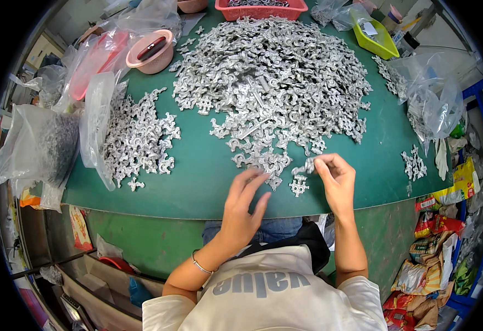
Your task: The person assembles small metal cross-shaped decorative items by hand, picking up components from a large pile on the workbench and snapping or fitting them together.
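Note:
My right hand (338, 182) pinches a small silver cast metal part (306, 166) between thumb and fingertips, just above the green table. Directly under it lies a single square-shaped metal part (299, 186) with knobbed edges. My left hand (242, 204) has its fingers apart, the fingertips at the near tip of a large heap of like metal parts (274, 83); the fingers are slightly blurred, and no part shows in them. Two straight metal tools or strips (255, 92) rest on the heap, their kind unclear.
A smaller pile of parts (139, 140) lies left, beside clear plastic bags (43, 143). A pink bowl (161, 62) holds a dark red object. At the back stand a red basket (227, 12) and a yellow-green basket (382, 48). A few parts (414, 164) lie right, near a bag (434, 105).

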The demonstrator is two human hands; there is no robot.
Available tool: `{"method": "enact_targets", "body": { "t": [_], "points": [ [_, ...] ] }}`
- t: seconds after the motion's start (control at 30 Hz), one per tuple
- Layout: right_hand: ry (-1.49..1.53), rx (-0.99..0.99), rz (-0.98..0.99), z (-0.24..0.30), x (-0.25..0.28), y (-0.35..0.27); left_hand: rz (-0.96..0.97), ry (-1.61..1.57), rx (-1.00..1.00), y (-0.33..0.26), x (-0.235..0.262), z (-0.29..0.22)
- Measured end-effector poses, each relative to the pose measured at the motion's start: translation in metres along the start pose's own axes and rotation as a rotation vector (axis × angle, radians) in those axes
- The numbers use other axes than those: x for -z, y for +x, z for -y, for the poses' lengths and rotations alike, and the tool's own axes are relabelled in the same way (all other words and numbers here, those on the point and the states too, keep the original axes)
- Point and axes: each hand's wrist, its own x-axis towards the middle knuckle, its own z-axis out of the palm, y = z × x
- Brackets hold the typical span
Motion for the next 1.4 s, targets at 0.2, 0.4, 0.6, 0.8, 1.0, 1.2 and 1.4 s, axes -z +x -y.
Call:
{"method": "enact_targets", "body": {
  "t": [0.2, 0.4, 0.6, 0.8, 1.0, 1.2, 1.4],
  "points": [
    [0.444, -0.346, 0.185, 0.041, 0.0, -0.023, 0.026, -0.248, -0.002, 0.003, -0.002, -0.025],
    [0.515, -0.299, 0.188, 0.055, 0.0, -0.031, -0.012, -0.337, 0.035, -0.001, 0.002, -0.027],
    [0.607, -0.217, 0.291, 0.048, 0.006, -0.034, 0.135, -0.861, 0.549, -0.001, 0.013, -0.032],
    [0.767, -0.347, 0.327, 0.046, 0.006, -0.036, 0.245, -1.122, 0.76, -0.002, 0.017, -0.027],
    [0.893, -0.415, 0.34, 0.047, 0.005, -0.036, 0.277, -1.194, 0.762, -0.005, 0.018, -0.026],
    [0.894, -0.375, 0.344, 0.051, 0.005, -0.038, 0.291, -1.226, 0.751, -0.006, 0.018, -0.027],
    [0.88, -0.347, 0.378, 0.054, 0.007, -0.039, 0.564, -1.211, 0.752, -0.007, 0.021, -0.03]
  ]
}}
